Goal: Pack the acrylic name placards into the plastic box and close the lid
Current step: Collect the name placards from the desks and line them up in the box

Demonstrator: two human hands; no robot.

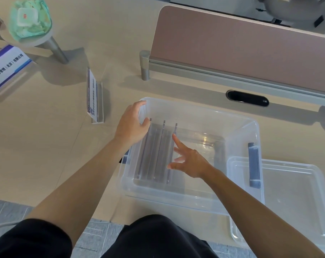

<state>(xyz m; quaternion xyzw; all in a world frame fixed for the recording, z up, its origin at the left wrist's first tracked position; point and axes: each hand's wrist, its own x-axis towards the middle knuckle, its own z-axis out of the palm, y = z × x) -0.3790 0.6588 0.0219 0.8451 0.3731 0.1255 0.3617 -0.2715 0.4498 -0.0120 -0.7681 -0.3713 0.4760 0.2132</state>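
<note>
Black-clad knees fill the bottom edge, and both bare forearms reach over them from 6 o'clock into the plastic box (176,199) on the table (46,146). Three packed placards (159,151) stand on edge in the box's left half, in rows running from 6 to 12 o'clock. The left hand (132,123) has its fingers (145,124) curled over the box wall at about 10 o'clock, gripping it, with the tips just beside the end of the leftmost placard. The right hand (189,162) is released, fingers spread, its forefinger touching the top edge of the rightmost placard. I judge this to be the packing step, with the hand steadying a row. Two pieces are still out: a nearer placard (94,97) at 10 o'clock of the box and a far placard (7,67) further out at 9 to 10 o'clock. Fetching the nearer one looks like the next move, and the table between it and the box is open. The box's right half has free room. The lid (288,192) lies at 4 o'clock, its edge tucked under the box beside a blue latch (254,164). A desk partition (232,43) closes off 12 to 2 o'clock.
</note>
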